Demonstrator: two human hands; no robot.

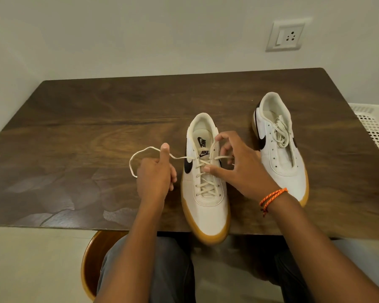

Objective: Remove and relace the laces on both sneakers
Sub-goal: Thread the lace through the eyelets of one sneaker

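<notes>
Working on the near sneaker [206, 193], which sits toe-toward-me at the front edge of the wooden table [86, 119] and looks laced nearly to the top. Left hand [155, 178] has its fingers curled round the left lace end [140, 154], pulled out sideways. Right hand [238, 162] pinches the other end in a loop [214, 147] above the tongue, thumb pressing the crossings. The far sneaker [278, 145] has its lace [280, 132] bunched loose inside, eyelets bare. My guess: a hard tug could drag the shoe off that edge, or leave the ends uneven.
</notes>
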